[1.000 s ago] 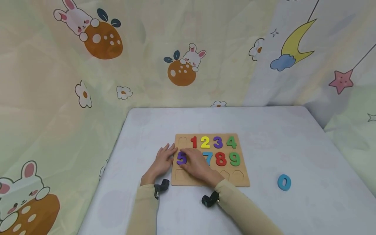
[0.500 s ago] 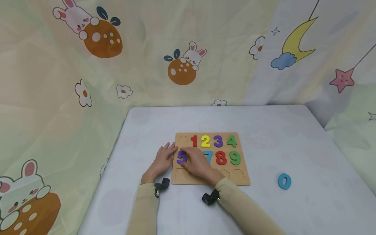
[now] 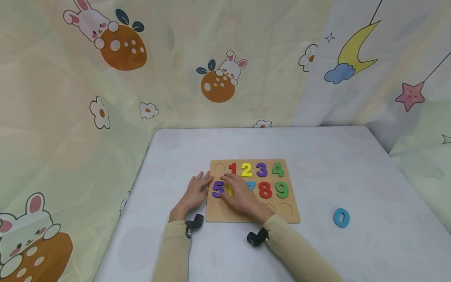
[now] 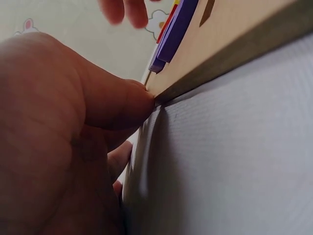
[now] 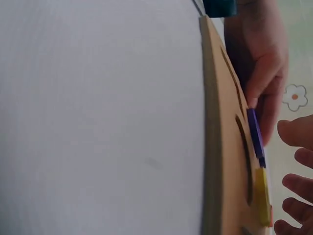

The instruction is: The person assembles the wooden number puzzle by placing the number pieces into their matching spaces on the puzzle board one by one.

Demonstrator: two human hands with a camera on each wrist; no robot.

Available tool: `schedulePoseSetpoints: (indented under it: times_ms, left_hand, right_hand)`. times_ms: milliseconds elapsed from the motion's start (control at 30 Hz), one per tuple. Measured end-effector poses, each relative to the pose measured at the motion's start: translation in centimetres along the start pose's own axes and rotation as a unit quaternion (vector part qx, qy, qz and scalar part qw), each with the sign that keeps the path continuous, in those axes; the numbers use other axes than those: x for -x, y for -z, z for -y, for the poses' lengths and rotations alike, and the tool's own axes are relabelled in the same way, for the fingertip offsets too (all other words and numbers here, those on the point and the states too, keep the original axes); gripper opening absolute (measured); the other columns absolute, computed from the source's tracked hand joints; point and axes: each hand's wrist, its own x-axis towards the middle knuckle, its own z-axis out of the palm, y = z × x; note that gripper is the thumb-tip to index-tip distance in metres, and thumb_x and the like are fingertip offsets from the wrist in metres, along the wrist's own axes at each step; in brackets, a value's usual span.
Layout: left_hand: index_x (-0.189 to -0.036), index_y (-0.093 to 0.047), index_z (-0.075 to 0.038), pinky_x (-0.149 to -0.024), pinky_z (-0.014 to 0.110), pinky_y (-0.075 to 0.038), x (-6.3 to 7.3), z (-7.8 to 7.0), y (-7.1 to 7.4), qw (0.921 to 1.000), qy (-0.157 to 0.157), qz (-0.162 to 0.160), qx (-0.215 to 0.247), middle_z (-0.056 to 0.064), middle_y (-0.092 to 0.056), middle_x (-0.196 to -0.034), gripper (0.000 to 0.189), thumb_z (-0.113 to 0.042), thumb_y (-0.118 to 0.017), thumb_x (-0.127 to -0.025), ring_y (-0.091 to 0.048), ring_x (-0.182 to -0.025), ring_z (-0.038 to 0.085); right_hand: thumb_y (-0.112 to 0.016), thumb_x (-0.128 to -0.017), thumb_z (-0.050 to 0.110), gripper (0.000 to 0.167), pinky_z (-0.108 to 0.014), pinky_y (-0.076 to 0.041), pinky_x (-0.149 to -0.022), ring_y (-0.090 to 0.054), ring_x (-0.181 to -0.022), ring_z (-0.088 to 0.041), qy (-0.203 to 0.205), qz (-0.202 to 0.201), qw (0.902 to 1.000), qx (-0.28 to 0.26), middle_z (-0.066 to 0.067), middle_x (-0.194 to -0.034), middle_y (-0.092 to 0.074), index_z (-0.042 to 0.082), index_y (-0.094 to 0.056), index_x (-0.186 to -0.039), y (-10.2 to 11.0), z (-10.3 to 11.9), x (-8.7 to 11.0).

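Observation:
A wooden number board lies on the table with coloured numerals in it. My left hand rests at its left side; in the left wrist view the thumb touches the board's edge. My right hand is over the board with fingers loosely bent and nothing between them. In the right wrist view its fingertips stand apart from the numerals. The purple 5 sits in the second row at the left. Beside it, the yellow 6 is partly hidden by the right hand.
A blue 0 lies loose on the white table, right of the board. An outlined recess shows at the board's top left, and several more run along its bottom row. A printed cloth hangs behind.
My right hand has let go of the purple 5 and shifted slightly right, uncovering part of the yellow 6. The left hand has stayed at the board's edge.

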Motion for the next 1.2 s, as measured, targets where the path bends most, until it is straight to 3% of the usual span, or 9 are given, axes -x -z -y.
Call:
schedulePoseSetpoints:
  times_ms: [167,367,733,933,1200]
  left_hand:
    - [-0.145,-0.048,-0.011,-0.123,0.044,0.000,0.0,-0.1,-0.1,0.9999,0.012,0.002,0.000,0.001,-0.030,-0.158,0.048,-0.007,-0.052,-0.097,-0.012,-0.150,0.023]
    - [-0.146,-0.046,-0.012,-0.123,0.042,0.002,0.0,-0.2,-0.2,0.9997,0.025,0.003,0.005,0.001,-0.029,-0.158,0.048,-0.007,-0.051,-0.098,-0.010,-0.151,0.022]
    - [-0.146,-0.046,-0.011,-0.123,0.043,0.002,0.0,-0.3,-0.2,0.9998,0.021,0.002,0.004,0.002,-0.029,-0.159,0.047,-0.009,-0.049,-0.099,-0.010,-0.151,0.023]
    - [-0.146,-0.045,-0.011,-0.123,0.044,0.002,-0.2,-0.3,-0.2,0.9999,0.015,0.003,0.001,0.003,-0.029,-0.159,0.048,-0.013,-0.052,-0.099,-0.010,-0.151,0.024]
    - [-0.146,-0.046,-0.011,-0.123,0.043,0.003,-0.2,-0.3,-0.2,0.9997,0.022,0.003,0.006,0.003,-0.029,-0.159,0.050,-0.019,-0.056,-0.097,-0.010,-0.151,0.024]
  right_hand:
    - [-0.069,-0.091,0.029,0.050,-0.046,-0.040,-0.111,-0.041,-0.138,-0.023,-0.027,-0.022,0.9992,-0.020,0.002,-0.148,-0.044,0.022,-0.054,-0.138,1.5,-0.9,0.7]
    - [-0.070,-0.090,0.024,0.046,-0.051,-0.040,-0.110,-0.040,-0.138,-0.028,-0.036,-0.060,0.9970,-0.033,-0.004,-0.146,-0.046,0.016,-0.058,-0.134,3.7,-2.6,1.6]
    - [-0.068,-0.091,0.020,0.049,-0.058,-0.037,-0.109,-0.039,-0.137,-0.036,-0.080,-0.092,0.9923,-0.025,-0.012,-0.146,-0.046,0.008,-0.054,-0.137,8.2,-7.3,4.5]
    - [-0.069,-0.090,0.016,0.046,-0.059,-0.038,-0.107,-0.044,-0.132,-0.039,-0.073,-0.119,0.9902,-0.014,-0.018,-0.140,-0.049,0.003,-0.056,-0.133,9.8,-10.3,6.3]
    - [-0.063,-0.094,0.016,0.044,-0.060,-0.037,-0.107,-0.042,-0.133,-0.043,-0.110,-0.137,0.9843,-0.003,-0.022,-0.141,-0.050,0.002,-0.054,-0.135,12.8,-12.2,8.5]
